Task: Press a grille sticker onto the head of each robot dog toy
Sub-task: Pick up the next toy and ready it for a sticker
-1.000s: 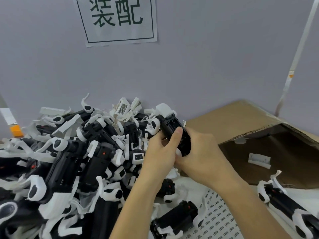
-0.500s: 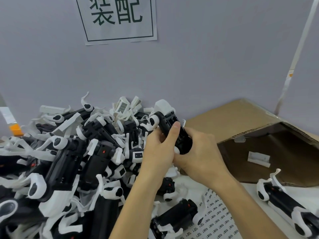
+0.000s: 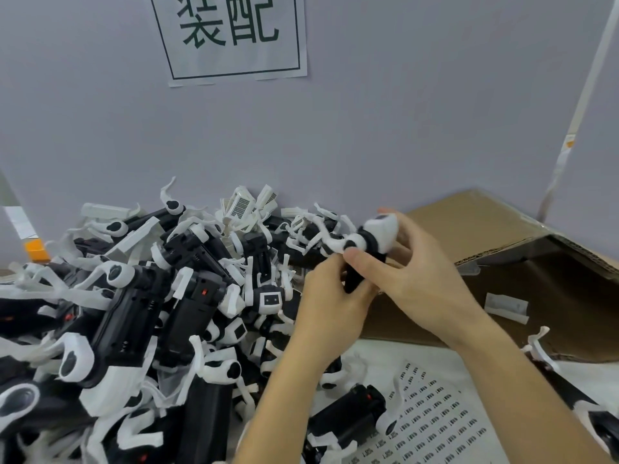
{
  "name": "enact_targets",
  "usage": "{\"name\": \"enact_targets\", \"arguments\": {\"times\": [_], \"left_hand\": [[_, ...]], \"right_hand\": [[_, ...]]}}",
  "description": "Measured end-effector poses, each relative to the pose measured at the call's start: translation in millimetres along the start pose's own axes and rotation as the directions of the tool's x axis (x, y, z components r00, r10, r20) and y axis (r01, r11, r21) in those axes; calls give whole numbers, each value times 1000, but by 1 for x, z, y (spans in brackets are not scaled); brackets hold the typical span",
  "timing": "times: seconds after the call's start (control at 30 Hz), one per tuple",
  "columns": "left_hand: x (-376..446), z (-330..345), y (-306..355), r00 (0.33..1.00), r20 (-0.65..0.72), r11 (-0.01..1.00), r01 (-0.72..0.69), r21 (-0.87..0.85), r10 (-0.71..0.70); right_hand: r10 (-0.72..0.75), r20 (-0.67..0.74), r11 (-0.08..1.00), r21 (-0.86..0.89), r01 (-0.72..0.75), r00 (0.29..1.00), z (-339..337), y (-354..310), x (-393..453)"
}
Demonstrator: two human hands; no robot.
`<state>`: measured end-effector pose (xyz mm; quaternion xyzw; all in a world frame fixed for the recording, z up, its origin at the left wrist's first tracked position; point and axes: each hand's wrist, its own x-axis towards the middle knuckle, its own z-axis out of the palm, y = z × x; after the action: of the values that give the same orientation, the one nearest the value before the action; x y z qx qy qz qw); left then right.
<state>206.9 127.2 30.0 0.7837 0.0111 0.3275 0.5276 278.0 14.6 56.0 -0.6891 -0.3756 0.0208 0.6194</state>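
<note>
A black and white robot dog toy (image 3: 368, 242) is held up between both hands, just right of the big heap. My left hand (image 3: 330, 303) grips its black body from below, thumb near the white leg joint. My right hand (image 3: 422, 279) wraps round its white head end from the right, fingers spread behind it. The toy's face and any sticker on it are hidden from me. A sheet of small grille stickers (image 3: 432, 420) lies flat on the table below my forearms.
A heap of robot dog toys (image 3: 140, 306) fills the left half of the table up to the grey wall. An open cardboard box (image 3: 495, 236) stands at the right with one white part inside. More toys lie at bottom centre (image 3: 348, 420) and bottom right (image 3: 586, 406).
The held toy has been turned and shifted right: its dark underside faced me before, now the white head end points up right. My right hand moved from below the toy to around its head.
</note>
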Motion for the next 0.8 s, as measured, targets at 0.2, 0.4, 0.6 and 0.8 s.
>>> {"name": "enact_targets", "arguments": {"times": [0.2,0.4,0.6,0.8], "left_hand": [[-3,11,-1,1000,16,995,-9,95,7],[-3,10,4,999,9,995,-51,90,51],[-2,13,3,996,-91,998,-19,52,23],[4,-4,8,869,-271,828,235,-509,-413]], "right_hand": [[-56,-340,994,-108,21,939,12,0,-1],[-70,-371,998,-27,64,926,9,-1,-2],[-49,-217,998,18,54,975,6,-2,0],[51,-193,999,-6,-53,980,-14,-7,5]]}}
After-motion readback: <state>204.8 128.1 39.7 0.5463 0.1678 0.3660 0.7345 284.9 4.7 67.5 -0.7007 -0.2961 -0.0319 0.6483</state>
